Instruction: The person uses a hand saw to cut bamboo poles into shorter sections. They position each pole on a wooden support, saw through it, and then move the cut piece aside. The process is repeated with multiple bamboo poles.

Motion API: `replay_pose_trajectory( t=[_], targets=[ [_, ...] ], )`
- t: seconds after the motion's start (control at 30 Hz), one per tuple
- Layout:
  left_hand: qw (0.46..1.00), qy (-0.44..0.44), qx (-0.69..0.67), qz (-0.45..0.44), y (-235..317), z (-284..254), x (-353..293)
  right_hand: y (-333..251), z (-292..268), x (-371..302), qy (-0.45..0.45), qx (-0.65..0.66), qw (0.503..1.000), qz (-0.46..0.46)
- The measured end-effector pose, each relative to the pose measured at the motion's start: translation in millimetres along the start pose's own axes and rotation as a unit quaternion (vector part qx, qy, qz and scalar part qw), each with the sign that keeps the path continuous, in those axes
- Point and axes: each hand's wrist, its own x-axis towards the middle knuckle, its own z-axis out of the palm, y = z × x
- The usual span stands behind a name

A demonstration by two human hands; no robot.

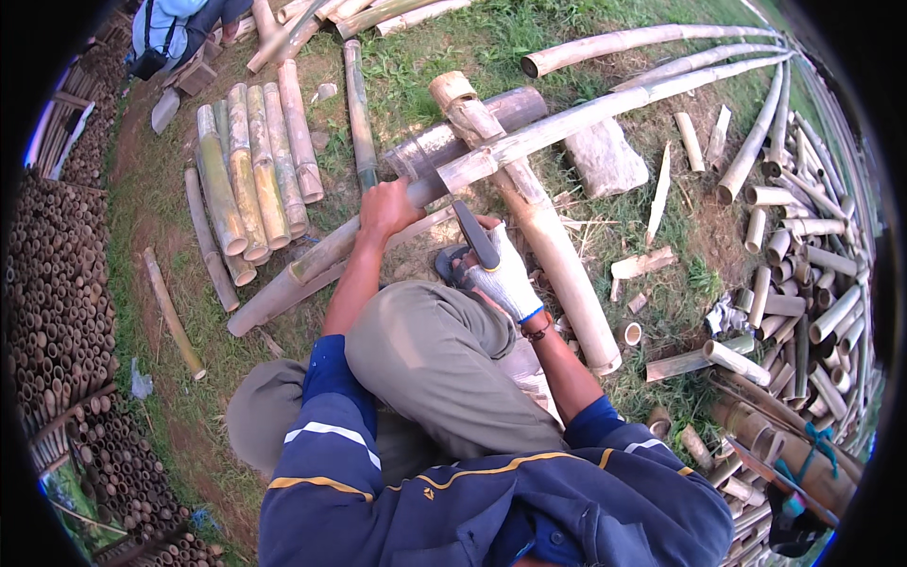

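A long bamboo pole (605,111) slants in from the upper right and rests across a thick bamboo support (564,288). My bare left hand (388,208) is closed around a bamboo length (326,251) just left of the pole's pale end. My right hand (506,276), in a white knit glove, is wrapped around the dark handle of what looks like a hand saw (476,234). Its blade is hard to make out near the pole's end. My bent knee (425,331) sits close below both hands, and a sandalled foot (453,265) shows behind the glove.
Several cut bamboo lengths (255,165) lie side by side at left. A pale stone block (605,158) sits beyond the support. Bamboo offcuts (812,227) are heaped at right, and stacked tubes (57,283) line the far left. Another person (170,28) is at the upper left.
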Motion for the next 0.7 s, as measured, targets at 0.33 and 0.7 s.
replay_pose_trajectory(
  t=[0.33,0.7],
  targets=[
    [1.000,-0.012,-0.008,-0.005,-7.9,5.3,-11.2,-19.6,-68.2,-219.2,-0.011,-0.072,0.995,0.066],
    [1.000,-0.001,-0.015,-0.001,-2.4,-7.1,-2.1,31.3,10.4,-14.4,0.030,0.019,0.998,-0.054]
  ],
)
